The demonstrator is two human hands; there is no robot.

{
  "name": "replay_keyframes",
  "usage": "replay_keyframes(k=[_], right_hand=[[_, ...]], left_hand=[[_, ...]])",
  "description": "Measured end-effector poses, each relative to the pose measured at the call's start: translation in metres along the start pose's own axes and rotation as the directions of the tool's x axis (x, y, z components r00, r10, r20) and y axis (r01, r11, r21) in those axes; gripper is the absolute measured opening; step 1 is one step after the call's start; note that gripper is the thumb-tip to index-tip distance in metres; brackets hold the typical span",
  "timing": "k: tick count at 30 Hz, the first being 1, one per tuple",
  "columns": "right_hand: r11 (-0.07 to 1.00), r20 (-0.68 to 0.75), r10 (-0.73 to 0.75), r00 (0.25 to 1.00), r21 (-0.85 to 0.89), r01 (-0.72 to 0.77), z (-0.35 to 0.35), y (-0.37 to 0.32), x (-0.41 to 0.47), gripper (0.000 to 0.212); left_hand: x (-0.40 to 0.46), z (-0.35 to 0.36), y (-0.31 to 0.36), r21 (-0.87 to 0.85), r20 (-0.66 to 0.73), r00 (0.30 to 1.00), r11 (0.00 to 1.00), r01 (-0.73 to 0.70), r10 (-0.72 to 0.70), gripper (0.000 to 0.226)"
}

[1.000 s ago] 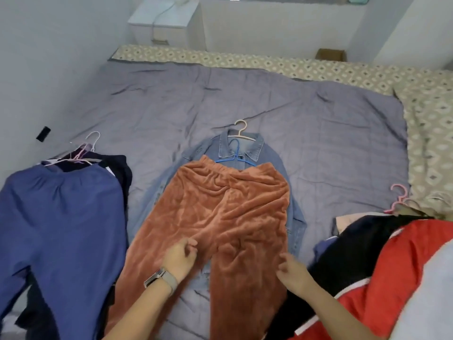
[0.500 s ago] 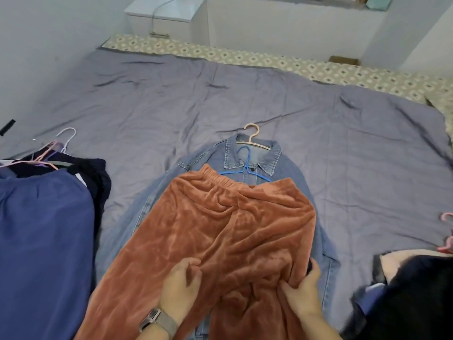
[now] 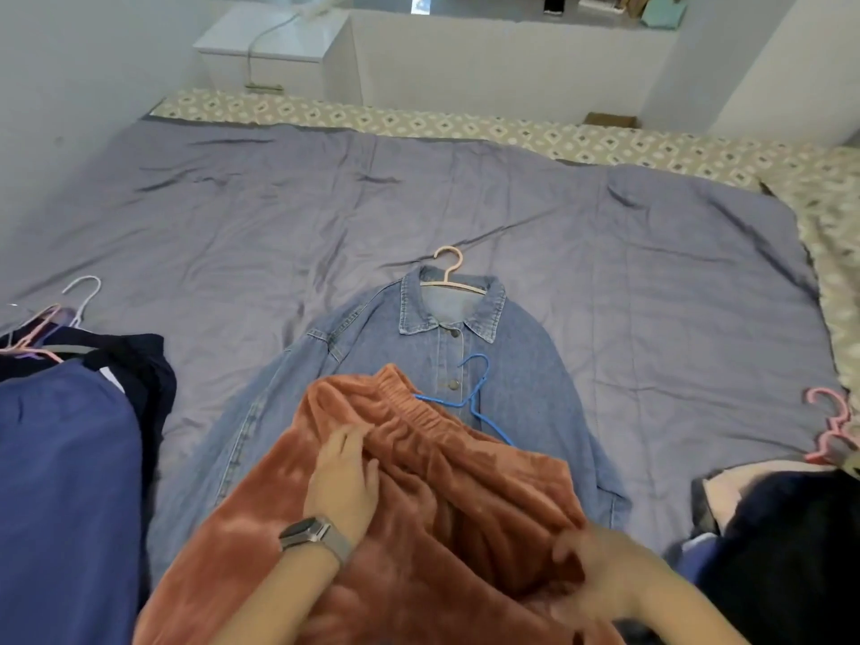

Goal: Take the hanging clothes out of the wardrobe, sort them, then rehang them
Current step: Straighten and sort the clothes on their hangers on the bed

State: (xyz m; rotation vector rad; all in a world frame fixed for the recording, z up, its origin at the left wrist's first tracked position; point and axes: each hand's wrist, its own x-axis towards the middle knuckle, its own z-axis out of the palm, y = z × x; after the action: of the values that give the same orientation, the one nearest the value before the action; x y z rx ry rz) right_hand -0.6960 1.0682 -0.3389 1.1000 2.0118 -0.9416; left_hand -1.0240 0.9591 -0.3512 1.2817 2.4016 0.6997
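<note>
The trousers (image 3: 419,519), rust-coloured plush, lie on the bed (image 3: 651,281) on top of the denim jacket (image 3: 419,346), in the centre between two piles. Their long axis runs from the elastic waistband, at the far end, back toward the person, with the legs leaving the lower edge of the view. A blue hanger (image 3: 474,398) sits at the waistband: its hook points away from the person and lies on the jacket front, while its right shoulder runs down and disappears under the fabric. The left hand (image 3: 344,481) lies on the left part of the waistband, fingers curled into the plush and bunching it; it appears to pinch a fold there. The right hand (image 3: 586,565) is blurred, lower and to the right, at the fabric's right edge; whether its grip is spread or closed cannot be told. The hanger lies ahead and to the right of the left hand, and well ahead of the right hand. The left hand is judged the nearer one to the hook. Blue trousers (image 3: 65,495) with a pile of hangers (image 3: 51,318) lie to the left; a dark pile (image 3: 782,551) with pink hangers (image 3: 833,430) lies to the right. The jacket keeps its own pale hanger (image 3: 449,272) at the collar.
</note>
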Motion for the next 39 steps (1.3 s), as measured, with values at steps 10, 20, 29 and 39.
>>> replay_keyframes(k=[10,20,29,39], right_hand=[[0.894,-0.396,0.206,0.895,0.448,-0.008,-0.003,-0.069,0.062,0.055],[0.831,-0.604,-0.016,0.797,0.435,0.346,0.005,-0.094,-0.054,0.076],[0.941,-0.708,0.038,0.705,0.262,0.213,0.003,-0.083,-0.153,0.022],[0.916,-0.86,-0.152,0.486,0.063,0.397,0.0,-0.112,-0.289,0.032]], left_hand=[[0.03,-0.001,-0.002,-0.016,0.108,0.993,0.999,0.042,-0.04,0.056],[0.006,-0.038,0.013,0.03,-0.02,1.0,1.0,0.0,0.001,0.084],[-0.057,-0.103,0.061,0.1,0.138,0.988,0.992,-0.078,0.064,0.033],[-0.182,-0.269,0.165,0.061,-0.07,0.996,0.997,0.053,-0.049,0.017]])
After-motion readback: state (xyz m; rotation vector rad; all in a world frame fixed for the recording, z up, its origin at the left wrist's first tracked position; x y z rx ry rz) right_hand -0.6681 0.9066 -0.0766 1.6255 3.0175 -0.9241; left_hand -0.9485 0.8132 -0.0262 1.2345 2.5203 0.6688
